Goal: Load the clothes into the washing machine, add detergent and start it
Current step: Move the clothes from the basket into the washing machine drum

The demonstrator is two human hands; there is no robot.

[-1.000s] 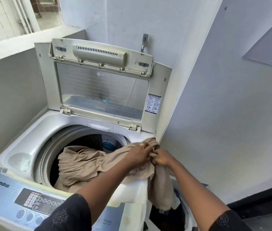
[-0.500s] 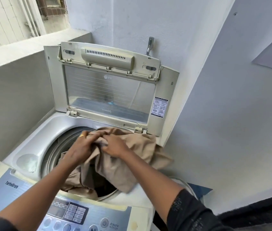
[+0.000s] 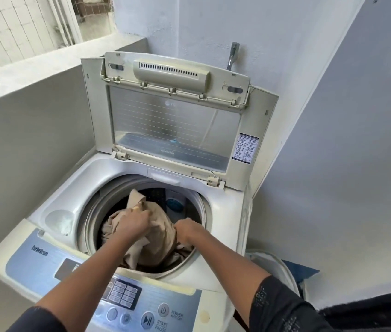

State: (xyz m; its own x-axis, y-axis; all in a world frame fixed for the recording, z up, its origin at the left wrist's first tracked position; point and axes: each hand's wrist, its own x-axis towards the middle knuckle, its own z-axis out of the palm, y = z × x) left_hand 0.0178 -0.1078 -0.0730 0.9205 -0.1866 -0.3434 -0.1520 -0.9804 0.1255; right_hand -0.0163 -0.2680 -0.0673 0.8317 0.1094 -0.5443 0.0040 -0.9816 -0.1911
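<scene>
A top-loading washing machine (image 3: 223, 212) stands with its lid (image 3: 173, 121) raised against the wall. A beige garment (image 3: 158, 238) lies bunched inside the drum opening. My left hand (image 3: 133, 222) is closed on the garment's upper left part, inside the drum mouth. My right hand (image 3: 187, 230) grips the cloth at its right side, pressed down near the drum rim. The control panel (image 3: 122, 293) with power and start buttons runs along the front, partly hidden by my forearms.
A low concrete wall (image 3: 34, 116) stands close on the left. A white wall (image 3: 333, 164) closes the right side. A white laundry basket rim (image 3: 283, 267) shows on the floor to the right of the machine. A tap (image 3: 234, 56) sticks out above the lid.
Both hands carried the beige garment from the machine's right edge over the opening and pushed it down into the drum. The cloth no longer hangs over the side.
</scene>
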